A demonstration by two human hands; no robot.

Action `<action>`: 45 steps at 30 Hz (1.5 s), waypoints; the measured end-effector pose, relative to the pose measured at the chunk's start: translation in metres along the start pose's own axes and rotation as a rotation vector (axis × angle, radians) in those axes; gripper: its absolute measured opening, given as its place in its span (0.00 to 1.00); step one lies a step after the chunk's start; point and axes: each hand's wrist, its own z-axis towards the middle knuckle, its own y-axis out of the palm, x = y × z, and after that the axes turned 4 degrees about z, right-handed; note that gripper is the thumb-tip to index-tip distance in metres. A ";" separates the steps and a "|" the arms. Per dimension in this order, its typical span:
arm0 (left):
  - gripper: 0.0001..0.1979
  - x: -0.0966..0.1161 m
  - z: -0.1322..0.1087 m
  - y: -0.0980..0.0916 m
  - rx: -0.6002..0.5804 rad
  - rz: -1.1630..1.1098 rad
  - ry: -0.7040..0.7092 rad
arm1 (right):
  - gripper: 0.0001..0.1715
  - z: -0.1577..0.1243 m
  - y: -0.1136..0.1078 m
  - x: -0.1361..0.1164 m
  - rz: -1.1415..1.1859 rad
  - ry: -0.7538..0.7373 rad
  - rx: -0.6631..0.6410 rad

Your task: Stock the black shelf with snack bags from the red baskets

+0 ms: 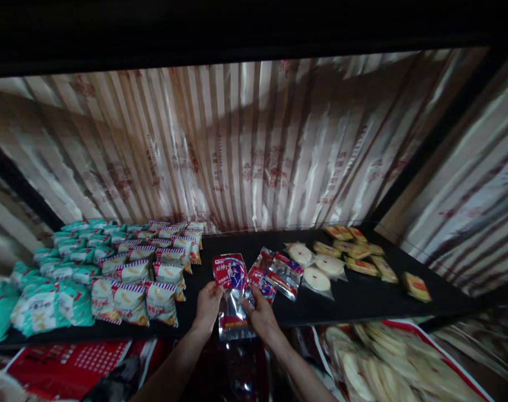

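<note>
Upright between both hands is a red and silver foil snack packet (pixel 234 318), with white lettering on its red top. My left hand (pixel 207 306) pinches its left edge. My right hand (pixel 262 317) is closed on its right edge, the thumb over the front. Just behind my right hand, two similar red and blue packets (pixel 284 273) lie on the black shelf (pixel 220 241). To their right are three round, pale, flat items in clear wrap (pixel 317 279).
At left stand rows of teal snack bags (pixel 40 307) and striped white-and-orange snack bags (pixel 130 302). Several small yellow packs (pixel 360 267) lie at right. Lower down sit a red printed bag (pixel 65 371) and a stack of wrapped flat rounds (pixel 388 363). A pleated sheet (pixel 245 145) closes the back.
</note>
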 end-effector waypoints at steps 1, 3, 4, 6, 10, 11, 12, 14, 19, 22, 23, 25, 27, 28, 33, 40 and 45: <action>0.14 0.001 0.009 0.003 0.015 -0.008 0.013 | 0.21 0.010 0.002 -0.002 -0.036 -0.007 0.029; 0.12 0.006 0.025 0.006 0.032 -0.016 0.039 | 0.18 0.030 0.006 -0.007 -0.085 -0.031 0.052; 0.11 0.009 0.033 0.008 0.036 -0.017 0.055 | 0.17 0.039 0.007 -0.008 -0.092 -0.040 0.046; 0.10 0.018 0.048 0.010 0.036 -0.013 0.096 | 0.15 0.059 0.007 -0.009 -0.080 -0.052 0.006; 0.08 0.039 0.075 0.015 0.036 0.005 0.222 | 0.12 0.103 -0.002 -0.011 -0.111 -0.184 0.056; 0.07 0.041 0.080 0.017 0.042 0.020 0.277 | 0.10 0.115 -0.005 -0.012 -0.129 -0.238 0.107; 0.06 0.042 0.084 0.018 0.054 0.041 0.340 | 0.09 0.125 -0.008 -0.013 -0.130 -0.281 0.155; 0.05 0.036 0.091 0.019 0.076 0.080 0.458 | 0.09 0.142 -0.011 -0.015 -0.066 -0.290 0.163; 0.08 0.001 0.106 0.020 0.067 0.074 0.548 | 0.16 0.157 -0.011 -0.021 0.325 0.009 -0.052; 0.12 -0.010 0.110 0.018 0.073 0.213 0.627 | 0.13 0.157 -0.012 -0.025 0.528 0.229 -0.060; 0.12 -0.011 0.111 0.018 0.080 0.252 0.642 | 0.12 0.158 -0.013 -0.025 0.565 0.293 -0.068; 0.12 -0.009 0.114 0.019 0.085 0.305 0.654 | 0.14 0.161 -0.012 -0.023 0.579 0.364 -0.094; 0.13 -0.005 0.117 0.020 0.070 0.354 0.667 | 0.18 0.167 -0.010 -0.017 0.543 0.345 -0.113; 0.14 -0.003 0.120 0.021 0.055 0.377 0.672 | 0.22 0.171 -0.009 -0.014 0.521 0.315 -0.104; 0.20 -0.010 0.140 0.023 0.032 0.416 0.557 | 0.32 0.198 -0.002 0.003 0.472 0.207 0.067; 0.20 -0.027 0.154 0.031 0.209 0.522 0.443 | 0.31 0.234 0.019 0.015 0.410 0.145 0.123; 0.20 -0.034 0.161 0.032 0.294 0.671 0.484 | 0.30 0.251 0.037 0.030 0.233 0.065 0.112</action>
